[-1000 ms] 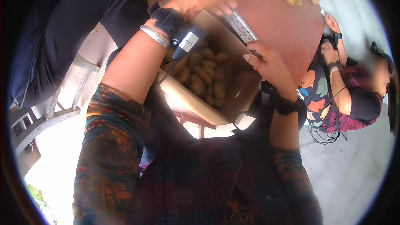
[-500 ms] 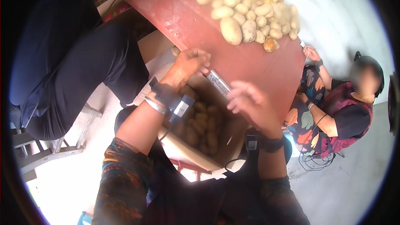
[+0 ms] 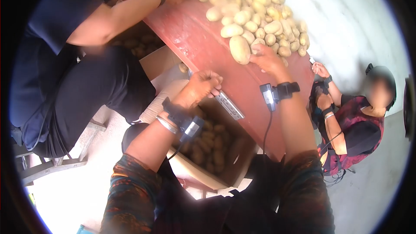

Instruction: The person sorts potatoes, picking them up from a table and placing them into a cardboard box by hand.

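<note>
My right hand (image 3: 271, 60) is at the near edge of a potato pile (image 3: 253, 17) on the red tabletop (image 3: 195, 34). Its fingers curl onto a potato mostly hidden beneath them, right beside a larger oval potato (image 3: 239, 50). My left hand (image 3: 203, 87) hovers by the table edge with fingers pinched together; what lies between them is hidden. A slotted metal strip (image 3: 229, 105) extends from near those fingertips along the edge. I cannot tell whether it is held or fixed to the table.
Below the table edge, a cardboard box (image 3: 197, 175) holds several potatoes (image 3: 208, 147). At the left, a co-worker's arm (image 3: 117, 21) reaches onto the table. Another person (image 3: 351, 121) sits at the right by the pale wall. Cables hang from my wrist devices.
My right hand has moved from above the box, away from me, to the potato pile. The left co-worker's arm has come into view over the table. My left hand keeps its pinch.
</note>
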The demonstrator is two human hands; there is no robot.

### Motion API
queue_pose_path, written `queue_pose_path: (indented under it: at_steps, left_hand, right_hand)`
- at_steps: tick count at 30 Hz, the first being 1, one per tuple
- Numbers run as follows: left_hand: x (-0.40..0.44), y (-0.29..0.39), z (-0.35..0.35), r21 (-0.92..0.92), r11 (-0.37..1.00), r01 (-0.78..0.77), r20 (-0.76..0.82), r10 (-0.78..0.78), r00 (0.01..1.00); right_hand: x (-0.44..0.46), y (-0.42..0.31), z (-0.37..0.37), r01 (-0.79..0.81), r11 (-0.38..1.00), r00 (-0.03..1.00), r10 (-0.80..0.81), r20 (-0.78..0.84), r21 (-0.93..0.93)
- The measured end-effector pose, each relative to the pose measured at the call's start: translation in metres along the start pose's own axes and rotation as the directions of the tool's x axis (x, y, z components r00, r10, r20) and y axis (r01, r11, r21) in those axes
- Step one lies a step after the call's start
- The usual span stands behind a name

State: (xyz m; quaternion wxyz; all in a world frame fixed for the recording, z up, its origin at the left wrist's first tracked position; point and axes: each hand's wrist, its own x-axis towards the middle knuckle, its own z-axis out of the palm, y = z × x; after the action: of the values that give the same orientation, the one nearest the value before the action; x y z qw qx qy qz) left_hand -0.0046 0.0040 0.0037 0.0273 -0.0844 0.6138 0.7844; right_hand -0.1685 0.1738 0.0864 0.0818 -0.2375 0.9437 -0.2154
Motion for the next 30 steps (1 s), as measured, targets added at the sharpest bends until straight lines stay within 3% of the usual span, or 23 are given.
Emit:
queue_pose_path:
  at_steps: [1,3,7,10,12,13,16,18,19,21,22,25,26,28,30]
  left_hand:
    - [0.001,-0.002,0.000,-0.012,1.000,0.006,0.003,-0.006,1.000]
    - [0.002,-0.004,0.001,-0.010,1.000,0.001,0.003,-0.001,1.000]
    - [0.003,-0.006,-0.001,-0.022,1.000,-0.013,0.017,0.014,1.000]
    - [0.001,-0.002,0.000,-0.017,1.000,0.001,0.001,-0.001,1.000]
    - [0.001,-0.001,0.000,-0.019,1.000,0.006,-0.001,-0.006,1.000]
    - [0.002,-0.003,-0.001,-0.030,1.000,-0.004,0.008,0.004,1.000]
    - [0.000,0.000,-0.005,-0.047,0.999,-0.013,0.016,0.014,1.000]
    - [-0.002,0.001,-0.006,-0.056,0.998,-0.002,0.024,0.003,1.000]
    - [-0.002,0.001,-0.006,-0.066,0.998,-0.003,0.020,0.004,1.000]
    - [-0.004,0.002,-0.006,-0.076,0.997,0.003,0.028,-0.001,1.000]
    - [-0.005,0.002,-0.006,-0.080,0.997,0.005,0.029,-0.003,1.000]
    - [-0.010,0.004,-0.002,-0.102,0.992,0.072,0.095,-0.062,0.993]
    - [-0.011,0.003,0.001,-0.105,0.992,0.076,0.092,-0.066,0.994]
    - [-0.013,0.002,0.005,-0.262,0.962,0.080,0.181,-0.032,0.983]
    - [-0.013,0.000,0.003,-0.325,0.941,0.093,0.240,-0.012,0.971]
  right_hand:
    - [0.011,0.003,0.007,0.008,1.000,1.000,-0.008,-0.002,-0.002]
    - [0.026,0.001,0.019,0.137,0.953,0.986,-0.158,-0.060,-0.270]
    - [0.046,-0.013,0.025,0.025,0.975,0.994,0.000,0.110,-0.223]
    - [0.052,-0.020,0.036,0.101,0.966,0.993,-0.082,0.090,-0.236]
    - [0.043,-0.028,0.039,0.063,0.903,0.998,-0.068,0.004,-0.426]
    - [0.044,-0.025,0.039,0.065,0.902,0.998,-0.069,0.006,-0.428]
    - [0.040,-0.014,0.031,0.194,0.920,0.981,-0.177,0.081,-0.341]
    - [0.023,-0.007,0.019,0.307,0.951,0.923,-0.286,0.257,-0.045]
    - [0.007,-0.016,0.013,0.302,0.952,0.923,-0.280,0.263,-0.045]
    - [-0.026,-0.035,-0.001,-0.096,0.956,0.912,-0.027,0.410,0.278]
    - [-0.031,-0.027,0.003,-0.099,0.957,0.910,-0.024,0.413,0.274]
    - [-0.046,0.002,0.018,-0.177,0.741,0.922,-0.104,0.372,0.647]
    - [-0.052,0.007,0.023,-0.181,0.741,0.920,-0.104,0.378,0.646]
    - [-0.069,0.004,0.028,-0.143,0.560,0.892,-0.284,0.352,0.816]
    - [-0.089,-0.009,0.031,-0.095,0.515,0.905,-0.311,0.289,0.852]
